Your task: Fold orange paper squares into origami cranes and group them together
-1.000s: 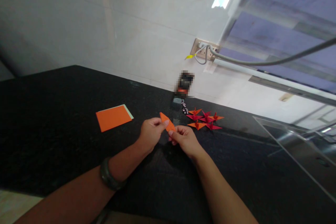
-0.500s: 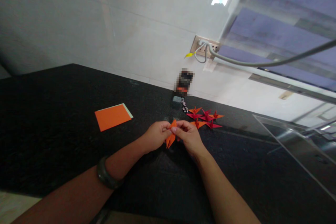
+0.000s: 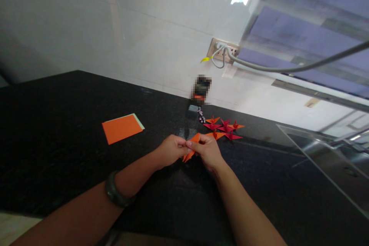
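Observation:
Between my two hands is a piece of folded orange origami paper (image 3: 190,156), narrow and pointed, with split tips toward me. My left hand (image 3: 172,150) pinches its left side between thumb and fingers. My right hand (image 3: 208,151) grips its right side, thumb lying on top near the middle. The fingers partly cover the folds. Just beyond my right hand stand several folded paper cranes, red (image 3: 232,136) and orange (image 3: 215,119), grouped on the dark counter.
A stack of paper sheets (image 3: 122,130), orange on top with pale green beneath, lies left on the black counter (image 3: 72,161). Behind my hands are a pixelated object (image 3: 201,89), a small grey block (image 3: 193,108) and a beaded strand (image 3: 201,115). A sink (image 3: 325,161) is at right; a cable (image 3: 288,70) crosses above.
The folded orange paper has tilted, its upper tip swinging to the right. Both hands keep their pinch on it. The view has shifted slightly.

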`<state>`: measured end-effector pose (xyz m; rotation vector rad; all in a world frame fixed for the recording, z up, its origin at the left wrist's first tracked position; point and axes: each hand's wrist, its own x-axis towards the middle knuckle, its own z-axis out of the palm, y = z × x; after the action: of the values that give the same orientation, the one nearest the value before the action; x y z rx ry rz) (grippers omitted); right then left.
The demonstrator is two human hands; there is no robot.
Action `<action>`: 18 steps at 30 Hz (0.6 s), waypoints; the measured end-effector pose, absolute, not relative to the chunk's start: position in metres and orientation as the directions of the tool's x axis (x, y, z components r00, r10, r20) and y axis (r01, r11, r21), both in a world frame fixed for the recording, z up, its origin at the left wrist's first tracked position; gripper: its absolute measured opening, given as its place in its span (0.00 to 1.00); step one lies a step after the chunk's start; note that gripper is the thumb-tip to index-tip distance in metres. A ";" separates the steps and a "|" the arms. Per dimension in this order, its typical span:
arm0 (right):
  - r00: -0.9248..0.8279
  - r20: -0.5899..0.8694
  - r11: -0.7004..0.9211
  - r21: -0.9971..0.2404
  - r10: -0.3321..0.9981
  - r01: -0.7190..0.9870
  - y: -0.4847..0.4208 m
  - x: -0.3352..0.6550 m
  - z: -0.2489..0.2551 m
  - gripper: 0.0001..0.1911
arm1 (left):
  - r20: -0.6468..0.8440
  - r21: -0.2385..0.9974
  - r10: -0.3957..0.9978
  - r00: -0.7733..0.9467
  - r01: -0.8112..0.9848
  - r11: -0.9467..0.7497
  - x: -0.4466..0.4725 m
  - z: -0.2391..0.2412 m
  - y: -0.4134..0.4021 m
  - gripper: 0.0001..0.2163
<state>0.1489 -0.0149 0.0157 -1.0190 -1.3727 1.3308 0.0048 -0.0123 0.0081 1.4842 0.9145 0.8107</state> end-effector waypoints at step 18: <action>0.059 0.191 0.180 -0.971 0.980 0.158 -0.008 0.153 0.017 0.12 | 0.000 0.987 0.973 0.231 0.157 -0.037 0.007 0.012 -0.012 0.12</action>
<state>0.1528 -0.0082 0.0166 -1.2111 -1.3464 0.9397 0.0065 -0.0120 0.0116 1.4409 1.1388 0.9675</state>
